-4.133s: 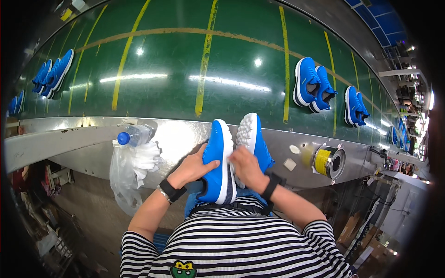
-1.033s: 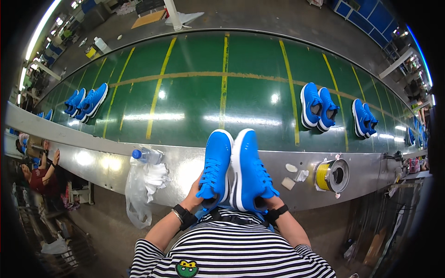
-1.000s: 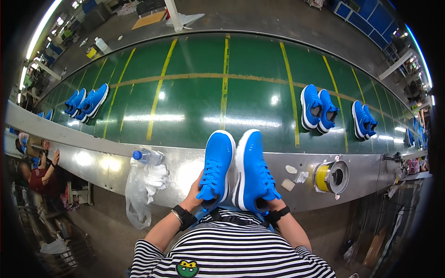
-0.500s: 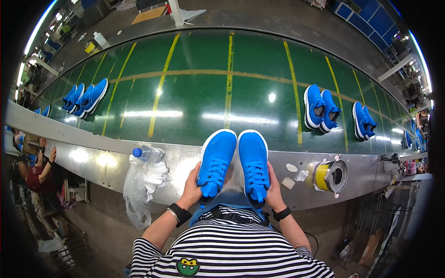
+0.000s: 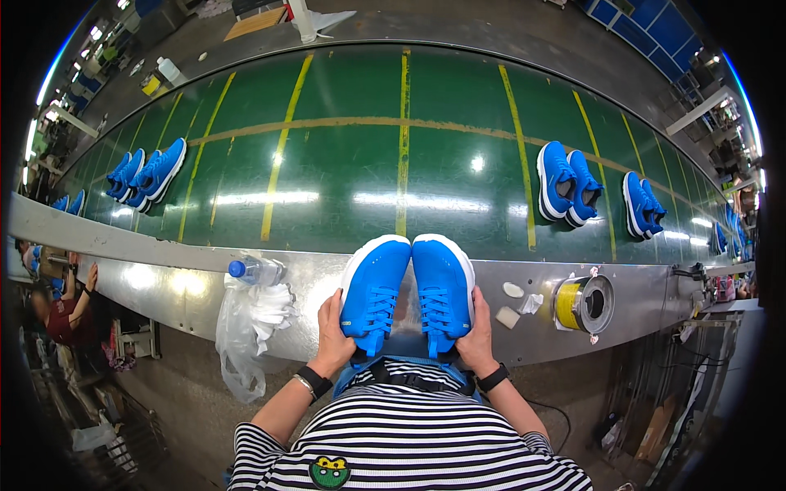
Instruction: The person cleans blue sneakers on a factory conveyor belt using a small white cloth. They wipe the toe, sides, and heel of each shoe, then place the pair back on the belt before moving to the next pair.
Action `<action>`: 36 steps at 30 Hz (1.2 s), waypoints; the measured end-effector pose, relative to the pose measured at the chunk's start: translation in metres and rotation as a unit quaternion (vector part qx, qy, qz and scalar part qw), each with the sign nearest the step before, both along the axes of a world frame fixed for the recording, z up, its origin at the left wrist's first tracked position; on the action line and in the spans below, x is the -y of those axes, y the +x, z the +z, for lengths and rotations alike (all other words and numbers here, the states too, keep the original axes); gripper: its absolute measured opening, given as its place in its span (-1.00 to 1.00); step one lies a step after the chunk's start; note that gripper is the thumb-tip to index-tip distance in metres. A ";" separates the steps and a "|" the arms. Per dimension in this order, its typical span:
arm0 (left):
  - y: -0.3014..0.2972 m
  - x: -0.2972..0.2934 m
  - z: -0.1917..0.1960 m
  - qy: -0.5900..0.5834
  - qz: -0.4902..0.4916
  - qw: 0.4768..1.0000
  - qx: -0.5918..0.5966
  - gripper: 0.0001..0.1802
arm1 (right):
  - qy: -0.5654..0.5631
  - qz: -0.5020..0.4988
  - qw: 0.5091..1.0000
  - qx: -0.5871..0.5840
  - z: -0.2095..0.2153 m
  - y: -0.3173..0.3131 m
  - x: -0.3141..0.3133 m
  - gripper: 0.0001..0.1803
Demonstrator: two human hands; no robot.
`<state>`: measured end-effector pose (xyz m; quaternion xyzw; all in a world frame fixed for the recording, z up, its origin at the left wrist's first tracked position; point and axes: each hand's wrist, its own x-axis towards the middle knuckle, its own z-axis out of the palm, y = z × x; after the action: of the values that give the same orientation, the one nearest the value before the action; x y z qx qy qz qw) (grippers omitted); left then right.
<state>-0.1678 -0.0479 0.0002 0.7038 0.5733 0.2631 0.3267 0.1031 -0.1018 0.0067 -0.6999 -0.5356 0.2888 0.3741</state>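
Two blue sneakers sit side by side on the steel ledge (image 5: 188,282) beside the green conveyor belt (image 5: 344,164): our left hand (image 5: 334,335) grips the left sneaker (image 5: 374,290), our right hand (image 5: 476,331) the right sneaker (image 5: 443,288).

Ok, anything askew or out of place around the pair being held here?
Nothing stands out. The left hand and right hand hold two blue shoes side by side, toes level, on the metal ledge. The bottle lies on its side by a plastic bag that hangs off the edge.
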 end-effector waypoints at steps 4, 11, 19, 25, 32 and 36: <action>-0.002 -0.001 0.002 0.035 0.003 0.999 -0.020 -0.04 | 0.002 -0.008 0.999 0.048 0.002 0.001 0.000 -0.11; -0.003 0.001 0.004 0.073 0.002 0.995 -0.063 -0.01 | 0.015 -0.011 0.997 0.079 -0.004 0.003 0.003 -0.12; -0.003 0.006 0.008 0.086 0.009 0.991 -0.098 0.00 | 0.016 -0.019 0.995 0.099 -0.005 0.001 0.006 -0.13; -0.002 0.009 0.007 0.049 0.030 0.996 -0.073 -0.07 | 0.003 -0.016 0.998 0.063 -0.007 -0.003 0.007 -0.13; -0.055 -0.008 -0.067 -0.379 -0.046 0.915 0.127 -0.30 | -0.138 -0.036 0.903 -0.405 -0.031 -0.018 0.005 -0.07; -0.053 -0.041 0.011 -0.326 -0.167 0.928 -0.072 -0.22 | -0.105 -0.001 0.973 -0.205 -0.077 -0.033 0.043 -0.07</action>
<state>-0.2209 -0.0068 0.0110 0.6609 0.5239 -0.0480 0.5352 0.0701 -0.1452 -0.0708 -0.6618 -0.4135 0.4802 0.4005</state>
